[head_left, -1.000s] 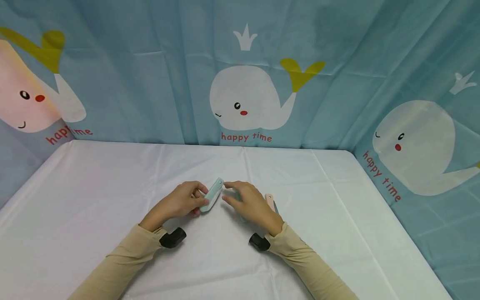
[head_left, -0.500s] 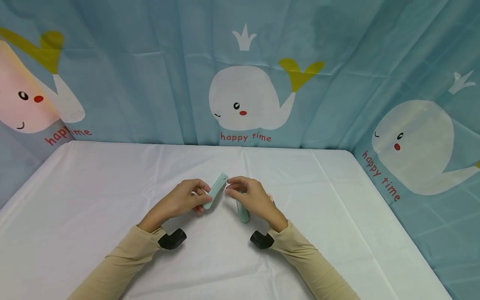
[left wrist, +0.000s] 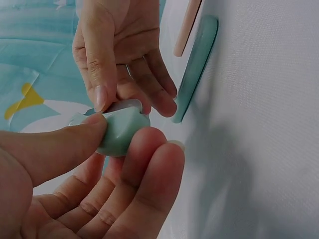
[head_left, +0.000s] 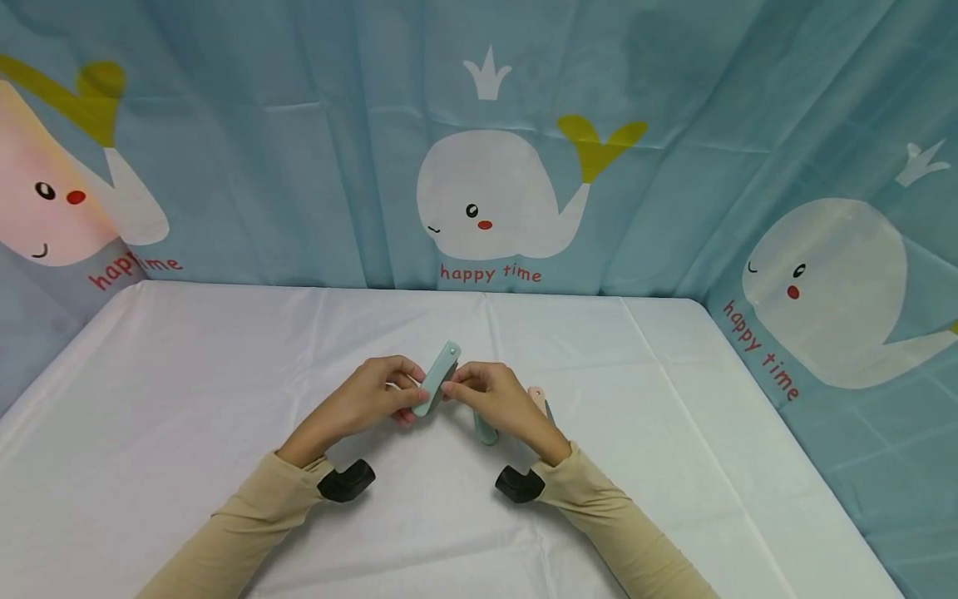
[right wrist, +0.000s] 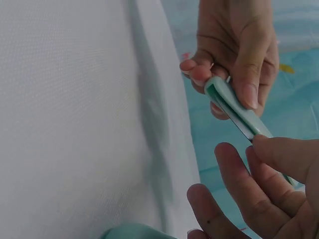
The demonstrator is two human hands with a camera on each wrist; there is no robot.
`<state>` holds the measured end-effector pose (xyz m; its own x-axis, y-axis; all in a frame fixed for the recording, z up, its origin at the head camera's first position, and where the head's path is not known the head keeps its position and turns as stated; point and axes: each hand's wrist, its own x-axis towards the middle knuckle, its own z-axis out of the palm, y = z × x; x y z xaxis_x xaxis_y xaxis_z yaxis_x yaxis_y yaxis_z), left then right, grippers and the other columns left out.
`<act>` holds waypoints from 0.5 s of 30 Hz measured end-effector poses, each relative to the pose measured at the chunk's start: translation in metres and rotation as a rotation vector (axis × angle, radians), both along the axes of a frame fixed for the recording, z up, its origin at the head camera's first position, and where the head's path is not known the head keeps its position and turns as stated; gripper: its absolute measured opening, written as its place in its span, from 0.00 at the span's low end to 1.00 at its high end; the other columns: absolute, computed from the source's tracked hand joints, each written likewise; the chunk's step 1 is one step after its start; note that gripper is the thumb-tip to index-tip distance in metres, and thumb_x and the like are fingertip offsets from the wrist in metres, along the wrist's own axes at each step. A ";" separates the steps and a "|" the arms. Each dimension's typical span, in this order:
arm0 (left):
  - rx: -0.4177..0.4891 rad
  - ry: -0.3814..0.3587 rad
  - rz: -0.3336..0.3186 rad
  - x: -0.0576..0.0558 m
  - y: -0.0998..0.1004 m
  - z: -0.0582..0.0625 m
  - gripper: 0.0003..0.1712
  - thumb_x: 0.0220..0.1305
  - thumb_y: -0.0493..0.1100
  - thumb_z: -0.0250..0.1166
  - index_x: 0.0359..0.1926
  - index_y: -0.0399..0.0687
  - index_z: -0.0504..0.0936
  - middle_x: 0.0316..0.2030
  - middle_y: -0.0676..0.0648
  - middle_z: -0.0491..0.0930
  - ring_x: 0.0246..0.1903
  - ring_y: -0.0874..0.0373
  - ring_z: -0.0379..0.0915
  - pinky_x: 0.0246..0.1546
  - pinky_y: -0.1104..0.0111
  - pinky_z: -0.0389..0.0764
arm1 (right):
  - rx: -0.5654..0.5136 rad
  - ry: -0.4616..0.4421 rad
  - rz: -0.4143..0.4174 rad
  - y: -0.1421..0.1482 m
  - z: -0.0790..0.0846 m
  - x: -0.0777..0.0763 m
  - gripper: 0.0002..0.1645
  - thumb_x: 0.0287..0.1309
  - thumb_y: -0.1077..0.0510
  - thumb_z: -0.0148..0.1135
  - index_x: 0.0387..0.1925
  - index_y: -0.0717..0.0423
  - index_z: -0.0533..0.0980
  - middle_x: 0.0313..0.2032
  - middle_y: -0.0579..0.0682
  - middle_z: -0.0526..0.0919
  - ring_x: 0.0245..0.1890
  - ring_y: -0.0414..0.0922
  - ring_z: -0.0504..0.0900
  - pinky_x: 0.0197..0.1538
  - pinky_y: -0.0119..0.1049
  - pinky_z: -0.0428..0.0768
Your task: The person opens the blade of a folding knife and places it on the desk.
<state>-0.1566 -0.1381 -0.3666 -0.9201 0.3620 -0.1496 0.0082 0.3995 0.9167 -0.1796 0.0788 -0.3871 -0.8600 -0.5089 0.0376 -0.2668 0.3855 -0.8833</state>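
A mint-green folding knife [head_left: 437,379] is held above the table, tilted, with its holed end pointing away to the right. My left hand [head_left: 380,389] pinches the handle at its near end between thumb and fingers. At the knife's right side, my right hand [head_left: 503,398] pinches the edge with thumb and forefinger. A slot shows along the handle [right wrist: 232,99] in the right wrist view, and a strip of metal blade [right wrist: 245,130] lies in it by the right thumb. The left wrist view shows the rounded green end [left wrist: 119,132] under the left thumb.
Another mint-green long item [head_left: 486,429] lies on the white tablecloth [head_left: 389,524], partly hidden beneath the right hand. Beside it is a pink-handled item [head_left: 537,396] with a dark narrow part, half covered by the wrist. A blue whale-print curtain [head_left: 299,166] stands behind.
My right hand has gone from loose fingers beside the knife to pinching its edge. The knife has turned and shifted slightly away and to the right, with the left hand still holding it.
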 end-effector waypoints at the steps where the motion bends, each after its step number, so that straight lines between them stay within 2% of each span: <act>1: 0.003 0.001 -0.003 0.000 0.000 0.000 0.17 0.67 0.35 0.63 0.51 0.28 0.73 0.37 0.37 0.84 0.27 0.52 0.83 0.32 0.61 0.86 | 0.003 0.001 0.004 0.000 0.000 0.000 0.11 0.67 0.55 0.62 0.39 0.60 0.82 0.38 0.56 0.89 0.42 0.49 0.88 0.45 0.31 0.80; 8: 0.017 -0.002 -0.027 0.000 0.001 -0.001 0.15 0.67 0.34 0.63 0.50 0.28 0.73 0.36 0.37 0.83 0.26 0.52 0.83 0.32 0.61 0.86 | 0.035 -0.001 0.026 0.003 0.001 -0.001 0.10 0.68 0.55 0.61 0.37 0.57 0.82 0.35 0.52 0.90 0.39 0.38 0.85 0.47 0.32 0.78; 12: 0.019 -0.007 -0.040 0.000 0.001 -0.001 0.15 0.68 0.34 0.62 0.51 0.28 0.73 0.36 0.38 0.82 0.26 0.52 0.83 0.32 0.61 0.86 | 0.042 -0.023 0.035 0.005 0.002 -0.003 0.09 0.68 0.55 0.61 0.36 0.56 0.82 0.34 0.51 0.89 0.40 0.39 0.85 0.48 0.32 0.77; 15: 0.013 -0.008 -0.046 0.000 0.000 0.000 0.15 0.68 0.35 0.62 0.51 0.29 0.73 0.37 0.38 0.82 0.27 0.52 0.83 0.33 0.61 0.86 | 0.052 -0.020 0.052 0.007 0.003 -0.004 0.09 0.68 0.56 0.60 0.35 0.57 0.81 0.34 0.52 0.89 0.40 0.44 0.86 0.47 0.32 0.77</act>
